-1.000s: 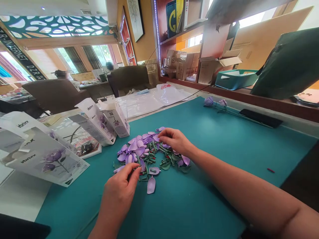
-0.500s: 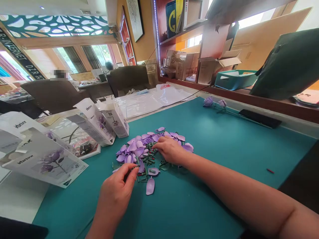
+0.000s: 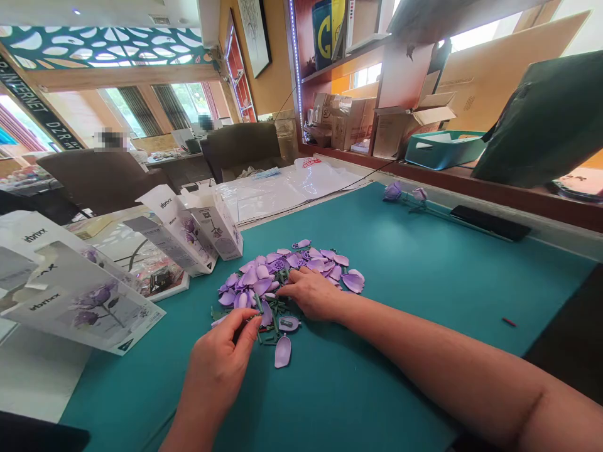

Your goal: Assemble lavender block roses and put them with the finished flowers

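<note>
Left grip (image 3: 219, 358) pinched on small green piece (image 3: 257, 317), right grip (image 3: 313, 295) at green stems (image 3: 277, 306) beside purple petals (image 3: 249, 276), its opening unreadable.

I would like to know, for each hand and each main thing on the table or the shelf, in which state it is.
Left hand: pinched, apparently on a small green part.
Right hand: fingers down among the loose parts.
Purple petals: loose, heaped.
Red piece: lying apart from the heap.
White boxes: opened, flaps up.
Purple flowers: assembled, lying down.
Cardboard box: flaps open.
Green basket: upright, uncovered.
</note>
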A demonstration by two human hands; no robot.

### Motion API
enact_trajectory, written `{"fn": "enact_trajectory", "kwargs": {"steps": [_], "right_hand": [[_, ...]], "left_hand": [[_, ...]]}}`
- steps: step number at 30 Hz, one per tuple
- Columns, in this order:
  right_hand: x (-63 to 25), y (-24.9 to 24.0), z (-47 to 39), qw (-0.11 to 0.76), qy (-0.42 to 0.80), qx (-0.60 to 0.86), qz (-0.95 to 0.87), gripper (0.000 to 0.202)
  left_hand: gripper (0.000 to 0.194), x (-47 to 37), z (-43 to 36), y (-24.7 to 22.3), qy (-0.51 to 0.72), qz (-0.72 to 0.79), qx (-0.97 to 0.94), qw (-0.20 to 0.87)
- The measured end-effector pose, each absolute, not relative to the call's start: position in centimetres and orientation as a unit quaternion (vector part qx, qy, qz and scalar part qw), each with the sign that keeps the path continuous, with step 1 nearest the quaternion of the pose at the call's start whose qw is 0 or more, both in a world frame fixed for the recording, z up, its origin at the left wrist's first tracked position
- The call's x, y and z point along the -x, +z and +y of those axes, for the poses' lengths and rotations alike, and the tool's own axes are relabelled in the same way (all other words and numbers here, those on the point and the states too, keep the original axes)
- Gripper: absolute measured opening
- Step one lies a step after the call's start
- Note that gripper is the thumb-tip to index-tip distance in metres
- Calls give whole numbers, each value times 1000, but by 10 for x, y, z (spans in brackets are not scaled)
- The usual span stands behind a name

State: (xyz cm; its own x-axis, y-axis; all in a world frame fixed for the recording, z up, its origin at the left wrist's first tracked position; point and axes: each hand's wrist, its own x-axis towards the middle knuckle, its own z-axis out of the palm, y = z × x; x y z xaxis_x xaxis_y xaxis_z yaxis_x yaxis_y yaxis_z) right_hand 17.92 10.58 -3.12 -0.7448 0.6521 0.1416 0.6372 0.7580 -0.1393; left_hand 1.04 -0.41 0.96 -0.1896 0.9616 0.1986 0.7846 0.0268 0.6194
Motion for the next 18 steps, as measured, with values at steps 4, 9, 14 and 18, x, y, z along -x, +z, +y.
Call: {"fn": "enact_trajectory", "kwargs": {"steps": [4, 9, 14, 18], "right_hand": [[-190, -29, 115, 127, 42, 373, -918, 37], [-203, -24, 126, 148, 37, 415, -897, 31], [-195, -24, 116, 125, 38, 392, -911, 36], [-185, -28, 108, 106, 30, 367, -924, 40]], "left_hand": [[34, -10, -5, 9, 325, 701, -620, 137], [34, -9, -4, 9, 324, 700, -622, 134], [34, -7, -4, 11, 290, 701, -635, 148], [34, -7, -3, 11, 302, 703, -628, 145]]}}
